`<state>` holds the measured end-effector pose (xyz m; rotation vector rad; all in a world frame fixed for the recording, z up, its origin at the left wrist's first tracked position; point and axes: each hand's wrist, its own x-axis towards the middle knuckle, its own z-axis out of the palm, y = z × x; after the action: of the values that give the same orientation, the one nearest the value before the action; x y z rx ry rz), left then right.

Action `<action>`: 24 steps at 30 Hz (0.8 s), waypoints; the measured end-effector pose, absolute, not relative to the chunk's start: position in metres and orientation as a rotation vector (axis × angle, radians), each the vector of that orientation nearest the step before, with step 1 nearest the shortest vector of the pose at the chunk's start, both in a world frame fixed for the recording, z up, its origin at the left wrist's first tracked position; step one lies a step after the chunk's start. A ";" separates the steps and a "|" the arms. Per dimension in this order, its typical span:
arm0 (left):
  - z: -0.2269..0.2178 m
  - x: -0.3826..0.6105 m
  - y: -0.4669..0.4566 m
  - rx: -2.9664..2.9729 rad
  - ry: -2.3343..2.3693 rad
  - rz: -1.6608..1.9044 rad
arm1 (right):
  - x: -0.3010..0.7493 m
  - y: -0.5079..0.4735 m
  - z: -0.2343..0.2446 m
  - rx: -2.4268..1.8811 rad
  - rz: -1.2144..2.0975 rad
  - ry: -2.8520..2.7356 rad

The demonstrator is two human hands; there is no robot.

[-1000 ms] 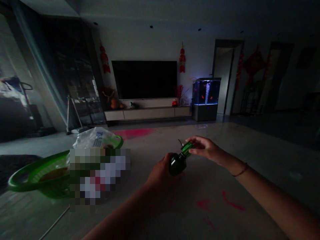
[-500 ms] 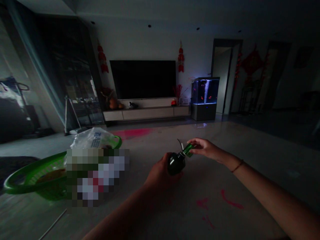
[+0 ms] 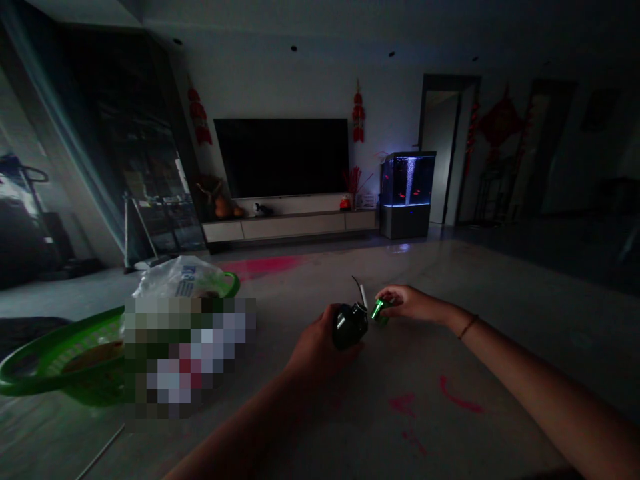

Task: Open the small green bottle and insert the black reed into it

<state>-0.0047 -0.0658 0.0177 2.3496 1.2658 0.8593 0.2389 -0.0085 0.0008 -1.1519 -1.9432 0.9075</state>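
Head view: left hand (image 3: 315, 343) grips a green bottle (image 3: 347, 327), right hand (image 3: 413, 303) pinches a green cap (image 3: 381, 311).

The person's left hand (image 3: 317, 347) and right hand (image 3: 410, 303) were bare, as were both slim forearms (image 3: 530, 363), and a thin dark cord bracelet (image 3: 468, 327) circled the right wrist (image 3: 453, 319)

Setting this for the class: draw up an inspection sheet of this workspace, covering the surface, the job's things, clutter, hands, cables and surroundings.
Surface: glossy grey surface, with red streaks.
Job's things: dark green glass bottle; small green cap.
Clutter: green plastic basket; clear plastic bag; a pixelated patch hides what lies beside them.
Hands: left hand grips the bottle; right hand pinches the cap.
Cables: thin dark strand above the bottle, nature unclear.
Surroundings: television above a low cabinet; lit aquarium.
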 end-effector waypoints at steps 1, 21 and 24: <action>0.018 -0.005 -0.066 2.356 1.266 0.852 | 0.240 -0.008 0.000 -1.162 0.897 -1.955; 0.016 -0.005 -0.063 2.307 1.288 0.868 | 0.283 -0.011 0.014 -1.386 1.029 -2.108; 0.015 -0.005 -0.062 2.308 1.289 0.877 | 0.281 -0.011 0.014 -1.432 0.956 -2.141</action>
<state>-0.0053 -0.0622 0.0151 2.3076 1.2886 0.8766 0.2808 -0.0115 0.0141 -1.4316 -2.1410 0.9564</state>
